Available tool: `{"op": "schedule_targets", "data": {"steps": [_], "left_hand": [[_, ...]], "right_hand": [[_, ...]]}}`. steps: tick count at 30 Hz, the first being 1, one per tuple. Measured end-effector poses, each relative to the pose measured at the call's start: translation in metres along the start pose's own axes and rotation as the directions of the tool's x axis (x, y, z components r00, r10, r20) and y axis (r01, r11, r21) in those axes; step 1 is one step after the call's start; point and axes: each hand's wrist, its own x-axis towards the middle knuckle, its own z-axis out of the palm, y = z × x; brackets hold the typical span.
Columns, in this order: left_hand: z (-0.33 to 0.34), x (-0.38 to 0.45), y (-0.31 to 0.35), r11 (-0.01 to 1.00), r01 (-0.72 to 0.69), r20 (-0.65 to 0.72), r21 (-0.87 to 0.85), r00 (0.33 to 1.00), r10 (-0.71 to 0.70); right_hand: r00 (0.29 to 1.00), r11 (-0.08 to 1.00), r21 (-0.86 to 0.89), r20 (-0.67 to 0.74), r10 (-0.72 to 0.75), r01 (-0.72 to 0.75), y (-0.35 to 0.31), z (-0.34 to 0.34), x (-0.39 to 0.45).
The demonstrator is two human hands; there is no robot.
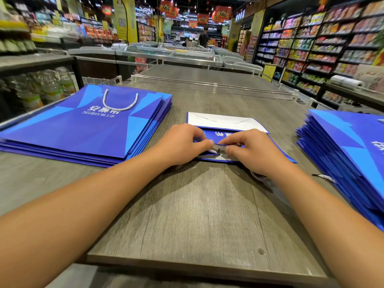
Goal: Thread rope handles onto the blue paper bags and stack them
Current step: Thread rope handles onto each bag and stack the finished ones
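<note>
A flat blue paper bag (225, 135) lies in the middle of the grey table (197, 204), white bottom flap away from me. My left hand (182, 145) and my right hand (250, 150) both pinch its near top edge, fingertips almost touching around a small dark rope tip (218, 151). A white rope (259, 177) trails from under my right wrist. On the left sits a stack of blue bags (87, 129), its top bag carrying a white rope handle (120, 101). Another stack of blue bags (349, 161) lies on the right.
A loose white rope end (326, 178) pokes out beside the right stack. A clear plastic divider rail (214, 88) crosses the table behind the bags. Shop shelves and freezer chests surround the table; two people stand far off in the aisle.
</note>
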Motion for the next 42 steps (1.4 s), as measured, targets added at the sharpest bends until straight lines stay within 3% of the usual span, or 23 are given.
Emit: {"op": "schedule_targets", "data": {"steps": [4, 7, 11, 18, 22, 26, 30, 33, 39, 42], "left_hand": [[-0.002, -0.001, 0.004, 0.98, -0.196, -0.233, -0.031, 0.955, 0.184], [-0.004, -0.003, 0.011, 0.958, -0.285, -0.24, 0.03, 0.928, 0.284], [0.0, -0.003, 0.012, 0.981, -0.162, -0.15, 0.106, 0.973, 0.177], [0.012, 0.0, 0.012, 0.993, -0.066, -0.271, 0.093, 0.959, 0.089], [0.014, 0.0, 0.009, 0.991, -0.084, -0.336, 0.1, 0.935, 0.113], [0.014, 0.0, 0.007, 0.993, -0.107, -0.323, 0.058, 0.939, 0.12], [0.008, -0.003, 0.012, 0.98, -0.143, -0.363, -0.137, 0.928, 0.085], [0.006, -0.006, 0.015, 0.971, -0.157, -0.302, -0.183, 0.948, 0.097], [0.006, 0.002, 0.003, 0.966, -0.048, -0.174, -0.253, 0.985, 0.004], [0.005, 0.003, -0.002, 0.992, 0.009, -0.058, -0.128, 0.998, -0.016]], "right_hand": [[0.993, 1.0, -0.021, -0.119, 0.012, -0.015, 0.003, 0.005, 0.006], [0.981, 0.999, -0.036, -0.194, 0.028, -0.035, 0.003, 0.008, 0.009], [0.97, 0.995, -0.069, -0.236, 0.055, -0.074, -0.002, 0.013, 0.008], [0.952, 0.994, -0.052, -0.297, 0.075, -0.094, -0.012, 0.019, 0.009], [0.944, 0.998, -0.013, -0.326, 0.047, -0.055, -0.019, 0.021, 0.007], [0.944, 0.99, 0.113, -0.306, 0.121, -0.09, -0.018, 0.019, 0.008], [0.929, 0.969, 0.208, -0.312, 0.198, -0.137, -0.01, 0.015, 0.009], [0.933, 0.946, 0.282, -0.271, 0.236, -0.157, -0.003, 0.013, 0.009], [0.992, 0.938, 0.334, -0.05, 0.114, -0.091, -0.004, 0.014, 0.007], [0.994, 0.905, 0.416, -0.031, 0.105, -0.083, -0.006, 0.01, 0.006]]}}
